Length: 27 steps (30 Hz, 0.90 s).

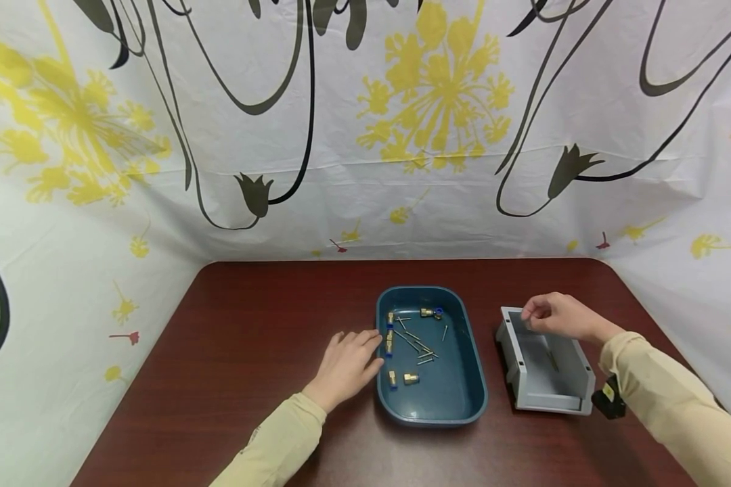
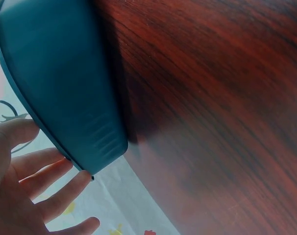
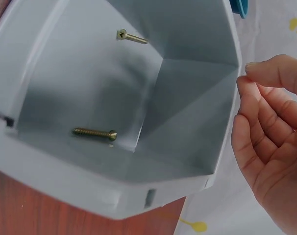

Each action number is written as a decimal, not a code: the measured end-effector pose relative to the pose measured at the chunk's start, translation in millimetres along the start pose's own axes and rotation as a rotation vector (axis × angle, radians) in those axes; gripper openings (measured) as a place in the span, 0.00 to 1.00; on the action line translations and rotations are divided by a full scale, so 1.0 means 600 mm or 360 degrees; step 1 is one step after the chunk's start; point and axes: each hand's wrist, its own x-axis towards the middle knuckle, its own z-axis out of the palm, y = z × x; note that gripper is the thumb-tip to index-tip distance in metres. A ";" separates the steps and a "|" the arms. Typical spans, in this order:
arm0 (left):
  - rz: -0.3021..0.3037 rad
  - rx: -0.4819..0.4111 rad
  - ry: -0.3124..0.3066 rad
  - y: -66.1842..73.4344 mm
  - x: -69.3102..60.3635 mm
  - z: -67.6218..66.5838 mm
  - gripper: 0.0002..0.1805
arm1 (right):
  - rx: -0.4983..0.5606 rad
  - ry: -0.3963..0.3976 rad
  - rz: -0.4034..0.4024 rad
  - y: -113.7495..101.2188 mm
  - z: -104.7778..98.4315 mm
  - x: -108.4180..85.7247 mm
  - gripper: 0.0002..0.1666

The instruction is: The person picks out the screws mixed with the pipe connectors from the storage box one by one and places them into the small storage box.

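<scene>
My left hand (image 1: 346, 368) (image 2: 28, 181) rests its fingertips on the left rim of the blue tray (image 1: 463, 399) (image 2: 65, 73), fingers spread. Thin screws (image 1: 407, 341) and several brass fittings (image 1: 411, 379), some with blue ends, lie in the tray. Over the far end of the grey bin (image 1: 554, 404) (image 3: 187, 103) is my right hand (image 1: 563, 316) (image 3: 273, 117). Its fingers are loosely bent, thumb tip near the index finger, and nothing shows between them. Inside the bin, the right wrist view shows one screw (image 3: 94, 133) near a side wall and another screw (image 3: 132, 36) farther in.
Both containers stand on a dark red-brown table (image 1: 268, 311) (image 2: 212, 98), the bin to the right of the tray with a gap between them. Behind the table and at its sides hangs a white cloth (image 1: 317, 223) with yellow and grey flower prints.
</scene>
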 end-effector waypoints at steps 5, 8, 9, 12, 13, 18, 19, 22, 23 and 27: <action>0.0013 0.0006 0.0007 0.000 0.002 0.000 0.21 | 0.0023 0.0007 -0.0051 -0.013 -0.002 0.005 0.05; 0.0009 0.0004 -0.0014 -0.001 0.004 0.000 0.21 | 0.0014 0.0000 -0.0071 -0.021 -0.003 0.010 0.05; 0.0006 0.0004 -0.0023 -0.001 0.004 -0.001 0.21 | 0.0002 0.0002 -0.0082 -0.023 -0.003 0.012 0.05; 0.0001 -0.0001 -0.0044 -0.002 0.006 -0.003 0.22 | -0.0051 0.0025 -0.0134 -0.028 -0.002 0.021 0.06; 0.0005 -0.0002 -0.0042 -0.002 0.006 -0.004 0.22 | -0.0065 0.0033 -0.0156 -0.031 -0.001 0.023 0.06; 0.0023 -0.0012 -0.0023 -0.005 0.007 -0.004 0.22 | -0.0049 0.0033 -0.0224 -0.053 0.000 0.035 0.05; 0.0024 -0.0018 -0.0020 -0.005 0.007 -0.005 0.22 | -0.0034 0.0026 -0.0229 -0.058 0.001 0.037 0.04; 0.0011 -0.0036 -0.0041 -0.005 0.007 -0.006 0.22 | -0.0013 0.0018 -0.0246 -0.070 0.006 0.044 0.03; 0.0004 -0.0039 -0.0053 -0.005 0.007 -0.007 0.23 | -0.0008 0.0013 -0.0253 -0.074 0.007 0.047 0.03; -0.0025 -0.0042 -0.0117 -0.008 0.007 -0.010 0.25 | 0.0034 -0.0009 -0.0260 -0.089 0.014 0.057 0.03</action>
